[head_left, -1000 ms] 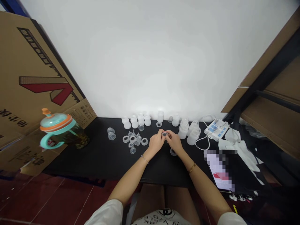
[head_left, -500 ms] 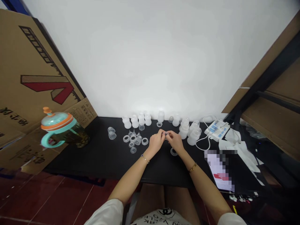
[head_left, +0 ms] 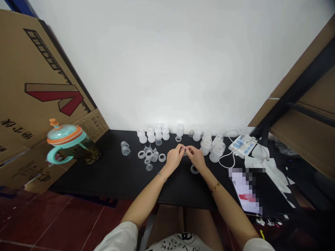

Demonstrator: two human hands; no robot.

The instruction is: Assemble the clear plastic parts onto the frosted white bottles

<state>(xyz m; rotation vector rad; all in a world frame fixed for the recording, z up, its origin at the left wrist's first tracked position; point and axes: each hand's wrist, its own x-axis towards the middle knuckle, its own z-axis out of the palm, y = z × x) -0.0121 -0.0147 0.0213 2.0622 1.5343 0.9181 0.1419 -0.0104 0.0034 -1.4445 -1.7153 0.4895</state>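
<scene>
My left hand (head_left: 176, 156) and my right hand (head_left: 195, 157) meet above the black table, fingertips pinched together. Between them is a small translucent baby-bottle part (head_left: 185, 152), mostly covered by the fingers; I cannot tell whether it is a ring or a nipple. Below my right wrist lies a clear round bottle part (head_left: 194, 169). Left of my hands are loose screw rings (head_left: 162, 158) and clear nipples (head_left: 149, 167) in a cluster. Beyond the hands stands a white baby bottle (head_left: 180, 130), with a ring (head_left: 178, 138) in front of it.
More bottles (head_left: 158, 132) line the wall, and several with tops (head_left: 215, 153) stand at right. Clear caps (head_left: 125, 150) lie at left near a teal-lidded jug (head_left: 65, 139). A power strip (head_left: 243, 145) with cables and a tablet-like device (head_left: 246, 195) occupy the right side.
My fingers have shifted slightly on the small part, closing over more of it. Both hands stay in nearly the same place; the things on the table have not moved.
</scene>
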